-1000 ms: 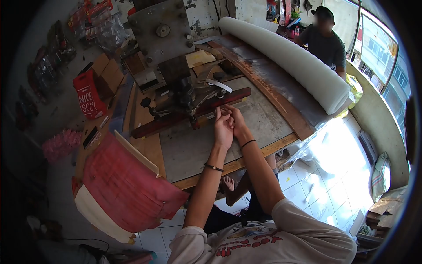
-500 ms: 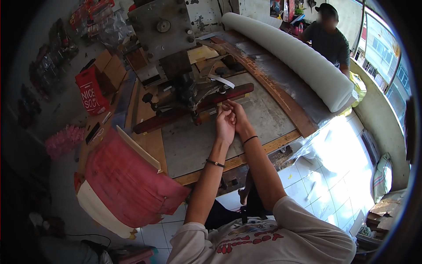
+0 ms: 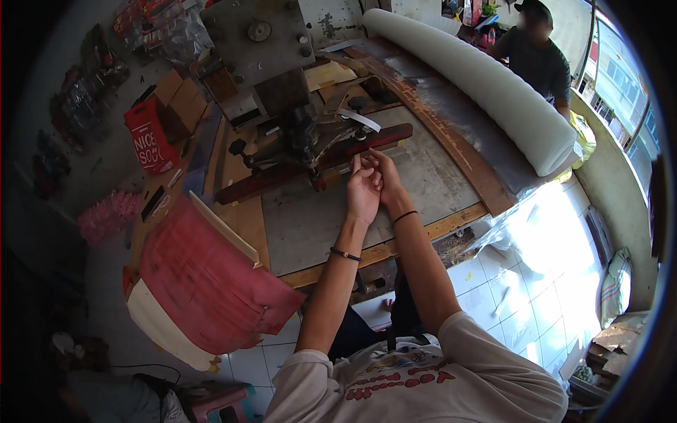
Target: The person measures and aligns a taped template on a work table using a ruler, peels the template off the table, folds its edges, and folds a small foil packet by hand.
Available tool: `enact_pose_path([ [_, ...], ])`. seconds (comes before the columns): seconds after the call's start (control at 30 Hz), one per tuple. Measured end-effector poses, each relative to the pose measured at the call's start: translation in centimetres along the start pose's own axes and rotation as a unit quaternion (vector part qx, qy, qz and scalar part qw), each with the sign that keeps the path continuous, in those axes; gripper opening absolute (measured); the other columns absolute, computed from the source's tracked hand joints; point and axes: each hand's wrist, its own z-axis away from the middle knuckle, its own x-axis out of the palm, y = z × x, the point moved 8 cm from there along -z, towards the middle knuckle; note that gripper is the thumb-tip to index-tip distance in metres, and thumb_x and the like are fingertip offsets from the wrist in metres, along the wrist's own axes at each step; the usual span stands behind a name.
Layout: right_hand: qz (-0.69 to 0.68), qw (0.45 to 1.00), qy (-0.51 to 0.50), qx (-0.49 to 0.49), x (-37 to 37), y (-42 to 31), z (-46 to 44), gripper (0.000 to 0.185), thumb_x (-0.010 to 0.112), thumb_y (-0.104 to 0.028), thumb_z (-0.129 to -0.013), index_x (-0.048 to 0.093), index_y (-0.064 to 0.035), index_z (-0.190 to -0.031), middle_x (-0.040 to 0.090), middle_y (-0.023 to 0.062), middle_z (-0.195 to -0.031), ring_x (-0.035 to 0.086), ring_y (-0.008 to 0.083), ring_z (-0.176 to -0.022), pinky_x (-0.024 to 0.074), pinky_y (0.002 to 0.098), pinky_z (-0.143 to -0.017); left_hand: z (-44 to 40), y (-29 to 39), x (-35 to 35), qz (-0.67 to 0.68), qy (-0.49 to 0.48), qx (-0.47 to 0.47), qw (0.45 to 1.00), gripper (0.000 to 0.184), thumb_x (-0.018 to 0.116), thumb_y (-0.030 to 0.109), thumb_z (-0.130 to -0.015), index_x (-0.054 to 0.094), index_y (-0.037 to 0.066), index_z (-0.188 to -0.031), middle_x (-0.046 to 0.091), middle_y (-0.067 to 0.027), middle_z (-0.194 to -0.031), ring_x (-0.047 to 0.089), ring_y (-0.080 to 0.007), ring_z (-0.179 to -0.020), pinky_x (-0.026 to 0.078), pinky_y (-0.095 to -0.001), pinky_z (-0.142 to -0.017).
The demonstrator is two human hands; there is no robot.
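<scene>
My left hand (image 3: 363, 189) is turned partly palm up just in front of the long dark-red bar (image 3: 282, 176), its fingers partly curled and one finger reaching up to the bar's edge. Close against it, my right hand (image 3: 388, 176) has bent fingers at the same edge. Anything pinched between the fingers is too small to make out. The bar is fixed under a machine head (image 3: 296, 134) with black knobs, above a grey flat board (image 3: 310, 233). A curved white strip (image 3: 360, 120) lies over the bar.
A big white roll (image 3: 472, 92) rests on the table's right side, beside a brown strip (image 3: 430, 127). At front left hangs a red-stained sheet (image 3: 211, 275) with pale edges. A red bag (image 3: 150, 137) and cardboard box (image 3: 180, 102) stand behind. Another person (image 3: 532, 56) is at back right.
The view has shifted slightly. My hands stay close together at the bar; the left hand's finger now points further up against its edge. A yellow bit seen near the fingertips before is less visible.
</scene>
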Motion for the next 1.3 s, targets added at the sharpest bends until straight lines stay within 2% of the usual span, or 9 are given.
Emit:
enact_pose_path([
  [0.33, 0.063, 0.998, 0.001, -0.022, -0.4, 0.4, 0.1, 0.033, 0.055, -0.035, -0.095, 0.051, -0.0136, -0.07, 0.052, 0.0, -0.054, 0.041, 0.0064, -0.031, 0.0275, 0.0196, -0.025, 0.1, 0.3, -0.6, 0.046, 0.016, -0.032, 0.998, 0.009, 0.056, 0.012, -0.088, 0.053, 0.011, -0.097, 0.059, -0.0037, -0.09, 0.049, -0.0133, -0.068, 0.04, -0.027, -0.06],
  [0.5, 0.065, 0.996, -0.062, -0.013, -0.2, 0.5, -0.3, 0.031, 0.052, -0.036, -0.096, 0.056, -0.0077, -0.086, 0.056, 0.0017, -0.061, 0.044, 0.0096, -0.033, 0.0364, 0.0236, -0.028, 1.2, 0.5, -1.0, -0.011, 0.007, -0.055, 0.998, 0.028, 0.054, 0.02, -0.092, 0.054, 0.003, -0.114, 0.06, -0.0053, -0.095, 0.049, -0.0132, -0.068, 0.04, -0.0271, -0.06],
  [0.57, 0.13, 0.991, 0.001, -0.041, -1.4, 0.0, -1.1, 0.036, 0.053, -0.032, -0.096, 0.056, 0.0022, -0.107, 0.061, 0.0054, -0.077, 0.059, 0.0126, -0.055, 0.0528, 0.0258, -0.052, 5.0, 2.2, 2.5, -0.07, 0.043, -0.068, 0.994, 0.04, 0.052, 0.023, -0.094, 0.052, 0.0, -0.127, 0.06, -0.0053, -0.096, 0.048, -0.0122, -0.068, 0.04, -0.0263, -0.06],
  [0.7, 0.222, 0.966, 0.038, -0.124, -1.1, 0.5, 0.7, 0.038, 0.054, -0.021, -0.097, 0.051, 0.0083, -0.12, 0.063, 0.0116, -0.101, 0.066, 0.0183, -0.087, 0.0575, 0.0293, -0.079, 20.0, 4.3, 7.9, -0.35, -0.221, -0.152, 0.898, 0.068, 0.048, 0.048, -0.099, 0.041, -0.002, -0.144, 0.059, -0.0058, -0.101, 0.05, -0.0099, -0.076, 0.043, -0.0226, -0.071],
  [0.83, 0.215, 0.96, 0.089, -0.153, -2.0, -0.1, 2.4, 0.029, 0.057, -0.021, -0.096, 0.057, 0.0018, -0.113, 0.064, 0.0082, -0.098, 0.062, 0.0121, -0.076, 0.0565, 0.0286, -0.07, 35.0, 3.9, -0.1, -0.295, -0.344, -0.321, 0.831, 0.086, 0.047, 0.068, -0.09, 0.042, 0.001, -0.144, 0.057, -0.0114, -0.126, 0.054, -0.0183, -0.1, 0.04, -0.0323, -0.09],
  [0.93, 0.276, 0.937, 0.119, -0.18, -0.6, -1.2, 5.5, 0.021, 0.059, -0.022, -0.096, 0.061, -0.0026, -0.104, 0.059, 0.0003, -0.084, 0.053, 0.0065, -0.066, 0.0489, 0.023, -0.06, 40.9, 5.0, -9.5, -0.154, 0.021, -0.138, 0.978, 0.093, 0.044, 0.072, -0.087, 0.037, -0.001, -0.145, 0.05, -0.0126, -0.138, 0.048, -0.0231, -0.12, 0.033, -0.038, -0.103],
  [1.0, 0.273, 0.928, 0.114, -0.227, -0.2, -0.6, 6.7, 0.02, 0.058, -0.022, -0.096, 0.062, -0.0035, -0.101, 0.055, -0.0029, -0.076, 0.049, 0.0046, -0.063, 0.0445, 0.0209, -0.057, 44.1, 7.0, -15.0, -0.041, 0.2, 0.108, 0.973, 0.098, 0.042, 0.075, -0.085, 0.034, -0.002, -0.146, 0.045, -0.0135, -0.146, 0.043, -0.0263, -0.133, 0.028, -0.0418, -0.112],
  [1.1, 0.313, 0.924, 0.047, -0.213, 4.8, 2.1, 9.0, 0.02, 0.057, -0.023, -0.097, 0.062, -0.0038, -0.099, 0.047, -0.006, -0.07, 0.044, 0.0032, -0.061, 0.0395, 0.0198, -0.054, 47.7, 12.4, -20.5, 0.047, 0.289, 0.398, 0.87, 0.091, 0.046, 0.072, -0.087, 0.039, 0.0, -0.143, 0.05, -0.0094, -0.141, 0.043, -0.025, -0.132, 0.026, -0.0456, -0.114],
  [1.3, 0.519, 0.822, -0.177, -0.152, 16.0, 13.2, 9.5, 0.046, 0.057, -0.035, -0.096, 0.06, 0.0061, -0.116, 0.069, 0.0183, -0.094, 0.066, 0.0261, -0.082, 0.0524, 0.0352, -0.075, 51.8, 20.0, -18.2, -0.06, 0.318, 0.479, 0.816, 0.054, 0.051, 0.04, -0.098, 0.039, 0.014, -0.144, 0.04, -0.0044, -0.15, 0.038, -0.0274, -0.137, 0.026, -0.0498, -0.115],
])
